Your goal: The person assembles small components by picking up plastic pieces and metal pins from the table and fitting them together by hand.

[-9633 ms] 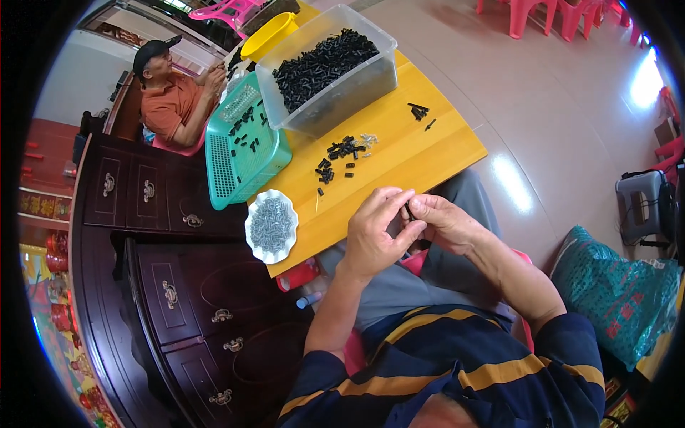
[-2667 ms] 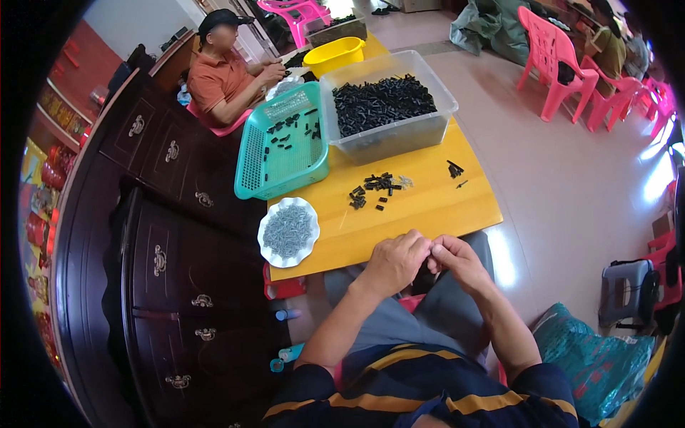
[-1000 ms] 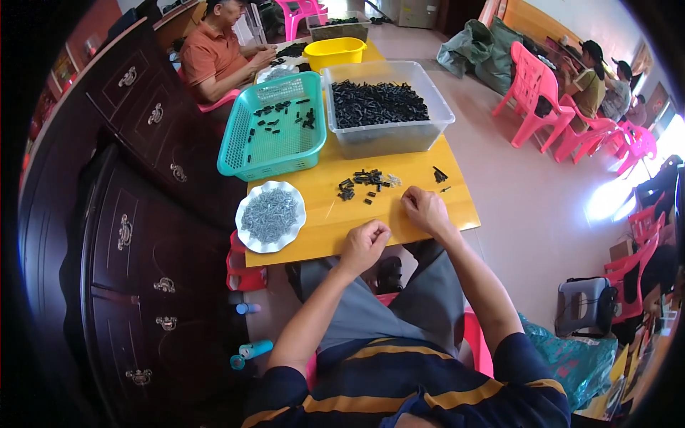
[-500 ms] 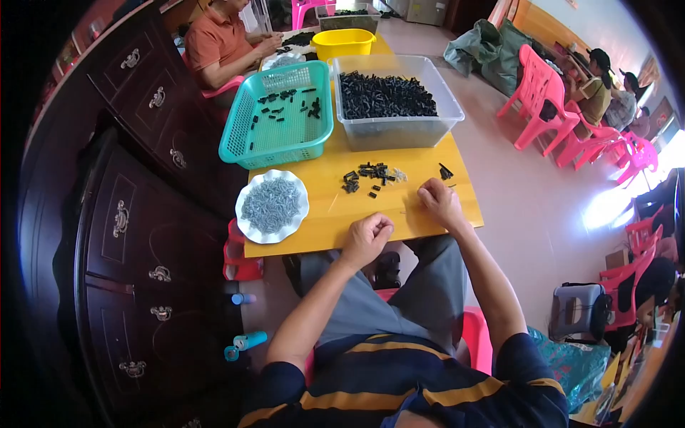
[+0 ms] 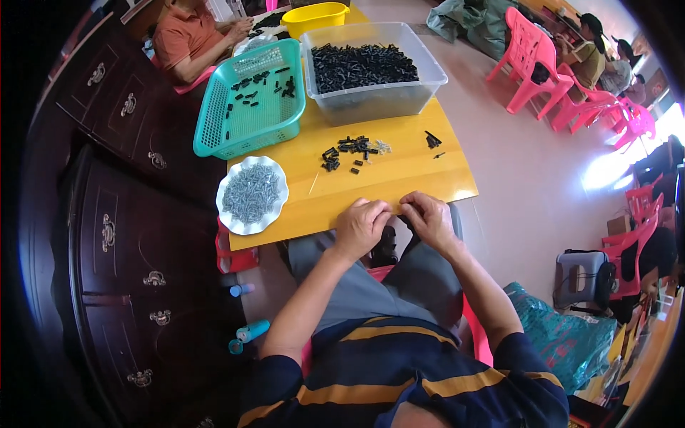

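At the front edge of the yellow table (image 5: 385, 187), my left hand (image 5: 361, 228) and my right hand (image 5: 429, 220) almost meet, fingertips pinched. Whatever sits between the fingers is too small to make out. Just beyond them lies a loose pile of short black plastic pieces (image 5: 349, 146), with a few clear tiny pieces (image 5: 383, 148) at its right side. Farther right are several slim black pieces (image 5: 432, 139) and a small dark piece (image 5: 439, 155). A white scalloped dish (image 5: 280, 207) left of my hands holds many small clear-grey pieces (image 5: 250, 192).
Behind the pile stand a turquoise basket (image 5: 203, 135) with scattered black pieces and a clear plastic bin (image 5: 364, 107) full of black ones. A yellow tub (image 5: 314, 20) is farther back. A person (image 5: 187, 39) sits at the far left. Dark drawers (image 5: 114, 235) line the left; pink chairs (image 5: 531, 60) stand right.
My right hand has come left and nearer to me, from beside the slim black pieces to my left hand's fingertips. The whole view has shifted a little.
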The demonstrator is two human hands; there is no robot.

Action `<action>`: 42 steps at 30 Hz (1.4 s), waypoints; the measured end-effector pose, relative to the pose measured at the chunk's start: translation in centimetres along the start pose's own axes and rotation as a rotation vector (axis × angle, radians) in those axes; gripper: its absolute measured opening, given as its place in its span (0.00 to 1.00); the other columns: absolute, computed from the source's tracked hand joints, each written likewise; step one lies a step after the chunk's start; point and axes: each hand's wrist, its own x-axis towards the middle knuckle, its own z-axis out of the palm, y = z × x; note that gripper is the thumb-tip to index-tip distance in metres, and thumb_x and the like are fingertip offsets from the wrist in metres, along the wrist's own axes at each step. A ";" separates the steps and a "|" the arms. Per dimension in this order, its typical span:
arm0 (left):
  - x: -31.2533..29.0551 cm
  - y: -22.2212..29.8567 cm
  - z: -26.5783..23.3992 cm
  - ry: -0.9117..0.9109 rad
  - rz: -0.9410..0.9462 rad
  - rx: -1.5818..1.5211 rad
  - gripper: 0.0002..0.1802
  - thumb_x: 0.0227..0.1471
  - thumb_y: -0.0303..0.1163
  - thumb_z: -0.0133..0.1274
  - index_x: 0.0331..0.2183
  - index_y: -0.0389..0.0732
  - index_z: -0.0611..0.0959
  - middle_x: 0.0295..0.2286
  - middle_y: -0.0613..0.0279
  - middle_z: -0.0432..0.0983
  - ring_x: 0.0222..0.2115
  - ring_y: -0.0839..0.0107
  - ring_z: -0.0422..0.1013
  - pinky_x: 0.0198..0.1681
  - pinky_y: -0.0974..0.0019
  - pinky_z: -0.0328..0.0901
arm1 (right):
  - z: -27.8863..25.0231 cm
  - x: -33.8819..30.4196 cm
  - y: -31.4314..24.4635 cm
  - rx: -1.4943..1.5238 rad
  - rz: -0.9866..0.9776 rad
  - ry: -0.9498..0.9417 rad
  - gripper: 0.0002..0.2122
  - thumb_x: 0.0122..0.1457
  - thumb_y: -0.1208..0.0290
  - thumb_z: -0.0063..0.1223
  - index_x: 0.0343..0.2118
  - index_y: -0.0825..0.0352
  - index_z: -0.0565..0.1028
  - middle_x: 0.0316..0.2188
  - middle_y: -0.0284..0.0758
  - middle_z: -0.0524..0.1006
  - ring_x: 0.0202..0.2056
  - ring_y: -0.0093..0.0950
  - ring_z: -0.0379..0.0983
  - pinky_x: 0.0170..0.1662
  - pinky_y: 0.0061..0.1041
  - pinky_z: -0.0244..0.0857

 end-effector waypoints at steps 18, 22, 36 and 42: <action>0.2 -1.2 0.5 0.129 -0.127 -0.227 0.03 0.58 0.25 0.51 0.36 0.37 0.76 0.39 0.48 0.80 0.41 0.50 0.75 0.46 0.53 0.69 | 0.0 -0.3 0.8 0.187 0.156 -0.010 0.08 0.61 0.69 0.58 0.38 0.67 0.79 0.25 0.37 0.80 0.25 0.25 0.76 0.32 0.25 0.70; 0.2 -1.1 0.4 0.125 -0.158 -0.238 0.03 0.58 0.25 0.51 0.35 0.37 0.76 0.37 0.49 0.81 0.39 0.51 0.76 0.44 0.54 0.69 | 0.0 -0.5 0.8 0.220 0.147 0.001 0.08 0.63 0.69 0.56 0.38 0.68 0.79 0.26 0.37 0.80 0.27 0.25 0.77 0.33 0.25 0.70; 1.0 0.5 -2.2 0.123 -0.181 -0.355 0.04 0.58 0.23 0.56 0.36 0.34 0.81 0.31 0.62 0.79 0.30 0.76 0.75 0.37 0.72 0.70 | 0.8 -0.1 -0.8 1.027 0.355 -0.068 0.09 0.69 0.69 0.49 0.45 0.68 0.73 0.29 0.30 0.78 0.33 0.18 0.74 0.40 0.19 0.69; 1.5 4.1 -4.0 0.045 -0.213 -0.519 0.03 0.53 0.22 0.60 0.32 0.33 0.83 0.29 0.59 0.80 0.28 0.72 0.77 0.33 0.71 0.70 | 1.3 -1.7 -2.3 1.526 0.462 -0.061 0.10 0.68 0.64 0.52 0.43 0.66 0.76 0.30 0.28 0.78 0.29 0.17 0.73 0.38 0.17 0.69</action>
